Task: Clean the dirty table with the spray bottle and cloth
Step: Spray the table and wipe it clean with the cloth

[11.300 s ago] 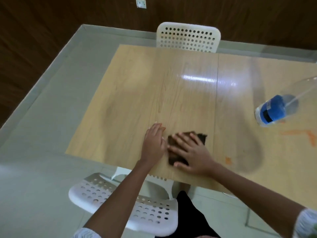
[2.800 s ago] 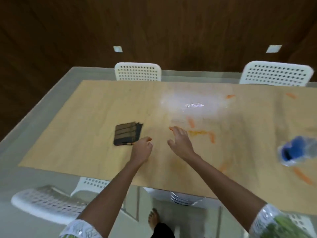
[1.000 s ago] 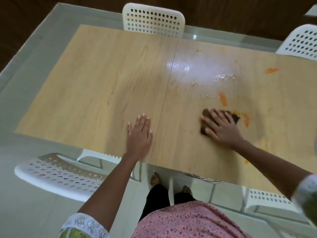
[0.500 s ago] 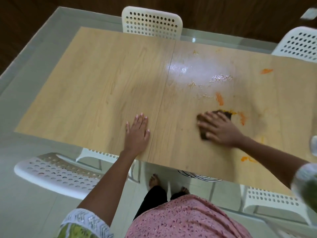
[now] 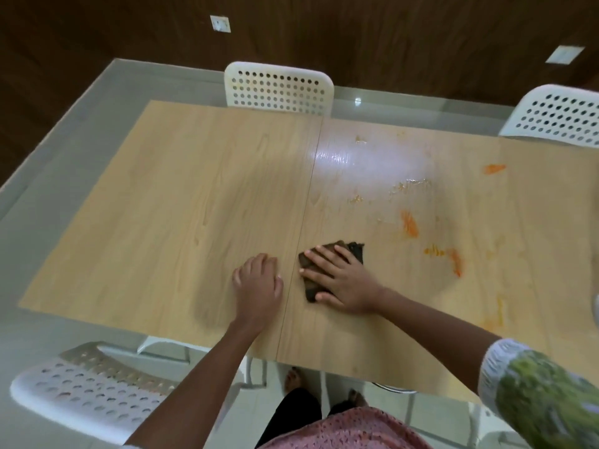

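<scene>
Since the previous frame the cloth (image 5: 334, 268) has travelled left, off the orange smears (image 5: 409, 223), the right hand (image 5: 342, 280) pressing it flat with spread fingers to scrub, the left hand (image 5: 257, 285), fingers bent, steadying on the table (image 5: 181, 202); no spray bottle is identifiable.

No readable text, labels, brands or nos. anywhere; table (image 5: 194, 205) top bare of print. Wall plates too small to tell.

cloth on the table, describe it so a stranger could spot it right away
On the light wooden table, just right of its centre seam near the front edge, the right hand presses flat on the cloth. It is the only dark brown thing there; the marks nearby are orange.
</scene>
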